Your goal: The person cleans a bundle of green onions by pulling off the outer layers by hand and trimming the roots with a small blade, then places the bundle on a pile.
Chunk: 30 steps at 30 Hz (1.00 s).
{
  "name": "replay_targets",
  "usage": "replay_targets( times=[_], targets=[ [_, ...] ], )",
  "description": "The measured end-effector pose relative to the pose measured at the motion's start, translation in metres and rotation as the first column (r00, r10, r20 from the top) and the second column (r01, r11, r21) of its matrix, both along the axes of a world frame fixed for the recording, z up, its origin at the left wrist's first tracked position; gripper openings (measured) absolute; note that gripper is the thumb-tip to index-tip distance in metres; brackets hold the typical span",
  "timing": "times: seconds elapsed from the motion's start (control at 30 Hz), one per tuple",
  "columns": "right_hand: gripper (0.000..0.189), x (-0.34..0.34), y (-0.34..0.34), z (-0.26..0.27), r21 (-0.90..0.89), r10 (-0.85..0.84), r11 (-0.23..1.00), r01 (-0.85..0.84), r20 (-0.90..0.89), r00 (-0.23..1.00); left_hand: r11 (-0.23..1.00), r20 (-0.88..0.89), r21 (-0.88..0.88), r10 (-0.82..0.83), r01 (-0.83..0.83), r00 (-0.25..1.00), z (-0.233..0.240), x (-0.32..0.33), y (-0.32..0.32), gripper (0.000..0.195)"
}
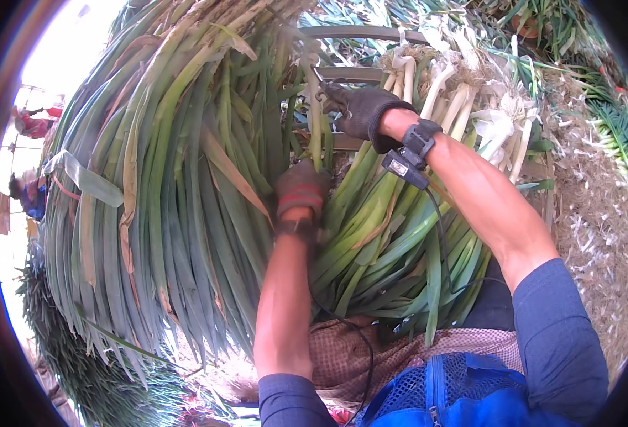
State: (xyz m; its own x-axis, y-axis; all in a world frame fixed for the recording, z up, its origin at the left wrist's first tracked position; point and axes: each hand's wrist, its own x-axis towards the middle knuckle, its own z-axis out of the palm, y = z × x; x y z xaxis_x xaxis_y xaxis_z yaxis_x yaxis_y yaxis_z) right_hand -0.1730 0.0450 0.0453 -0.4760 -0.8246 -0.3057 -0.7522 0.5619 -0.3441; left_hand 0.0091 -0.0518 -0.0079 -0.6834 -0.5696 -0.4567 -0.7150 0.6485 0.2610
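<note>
My left hand [300,187], in a dark glove with red bands, is closed around the lower part of a leek or large green onion stalk [315,128] that stands up from the fist. Close to the right of that stalk is my right hand [364,112], in a dark, soiled glove with its fingers bent. A thin, shiny metal tip [318,73] shows by those fingers; whether the hand grips it is unclear. Trimmed stalks with white ends [455,107] lie under my right forearm, their green leaves [378,229] spreading towards my lap.
A tall pile of long-leaved stalks [186,176] fills the left side. Metal bars [356,74] cross behind my hands. Roots and peelings [597,224] cover the ground at right. A black cable [439,213] hangs from a small device [406,169] at my right wrist.
</note>
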Motion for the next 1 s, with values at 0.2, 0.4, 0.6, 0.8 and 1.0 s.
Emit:
replay_targets(
  times=[0.2, 0.4, 0.6, 0.8, 1.0],
  targets=[
    [0.077, -0.008, 0.017, -0.017, 0.005, -0.039, 0.999, 0.039, 0.017, 0.999, 0.988, 0.007, -0.136, -0.076, 0.076, 0.997, -0.006, -0.008, 0.01, 0.039],
    [0.074, 0.007, 0.019, 0.0, -0.073, -0.111, 0.991, 0.115, 0.047, 0.993, 0.981, 0.067, -0.173, -0.079, 0.089, 0.995, -0.003, -0.002, 0.009, 0.033],
    [0.074, -0.006, 0.031, -0.014, 0.069, -0.04, 0.997, 0.039, 0.015, 0.999, 0.978, 0.055, -0.127, -0.161, 0.167, 0.985, 0.005, -0.013, 0.026, 0.033],
    [0.074, 0.032, 0.091, 0.036, -0.267, -0.072, 0.954, 0.139, 0.248, 0.966, 0.989, 0.03, -0.072, -0.128, 0.13, 0.991, 0.003, -0.002, 0.016, 0.038],
    [0.072, 0.092, 0.145, 0.086, -0.096, 0.098, 0.994, -0.047, 0.642, 0.76, 1.0, -0.097, 0.029, 0.013, -0.011, 0.995, 0.009, 0.006, 0.007, 0.029]
  ],
)
